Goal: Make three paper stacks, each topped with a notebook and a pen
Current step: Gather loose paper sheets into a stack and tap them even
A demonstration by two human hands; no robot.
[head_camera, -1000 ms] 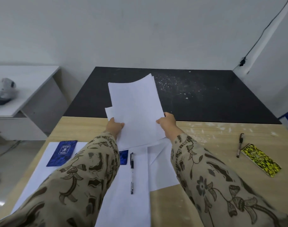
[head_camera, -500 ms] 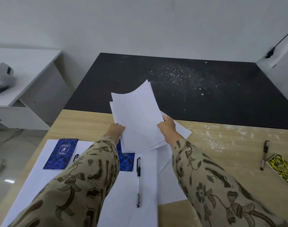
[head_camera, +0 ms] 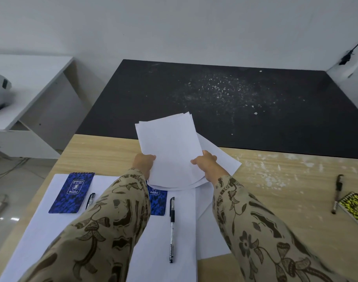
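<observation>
Above the desk (head_camera: 104,147), left hand (head_camera: 144,162) and right hand (head_camera: 206,162) grip the paper sheaf (head_camera: 170,147), third stack underway; next, lay it down squared.

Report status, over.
Left hand and right hand grip paper sheaf. Two stacks topped. Yellow notebook, third pen lie far right. Nothing blocking.

One head-worn camera looks forward and down, close over the wooden table (head_camera: 104,151).
</observation>
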